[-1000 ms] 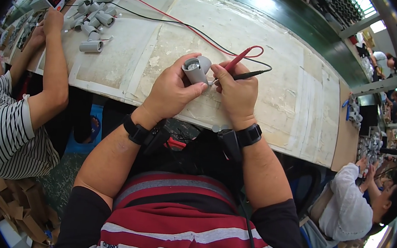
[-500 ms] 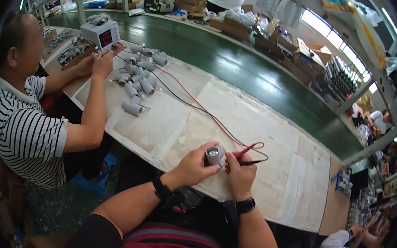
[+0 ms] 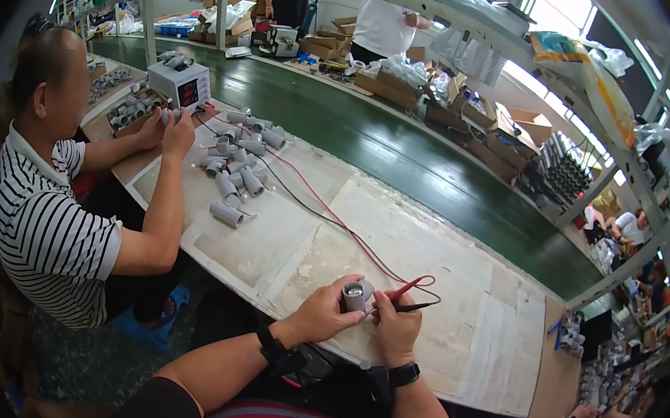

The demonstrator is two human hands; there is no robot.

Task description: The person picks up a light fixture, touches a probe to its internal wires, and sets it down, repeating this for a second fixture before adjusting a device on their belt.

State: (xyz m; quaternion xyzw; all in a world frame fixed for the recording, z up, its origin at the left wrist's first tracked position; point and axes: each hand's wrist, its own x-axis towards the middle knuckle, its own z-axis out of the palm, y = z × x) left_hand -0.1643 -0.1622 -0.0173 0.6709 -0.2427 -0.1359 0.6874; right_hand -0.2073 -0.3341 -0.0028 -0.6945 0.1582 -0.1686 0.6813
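Observation:
My left hand [image 3: 327, 311] is closed around a small grey cylinder [image 3: 354, 297], its open end facing up with something shiny inside. Pinched in my right hand [image 3: 396, 330] are two test probes, a red probe [image 3: 405, 289] and a black probe [image 3: 414, 306]. Their tips point at the lower side of the cylinder; whether they touch it is hidden by my fingers. Red and black leads [image 3: 326, 218] run from the probes across the table to a white meter box [image 3: 179, 84] with a red-lit display.
Many loose grey cylinders [image 3: 235, 159] with short wires lie on the pale worktable [image 3: 427, 258], one nearer cylinder [image 3: 226, 215] apart. At left, a person in a striped shirt [image 3: 59, 231] handles a part by the meter. A green conveyor belt [image 3: 321, 103] runs behind. Blue-handled pliers [image 3: 555, 330] lie at right.
The whole view has shifted, so most of the scene sits a little lower. Both hands keep their holds on the cylinder and the probes, with only slight movement.

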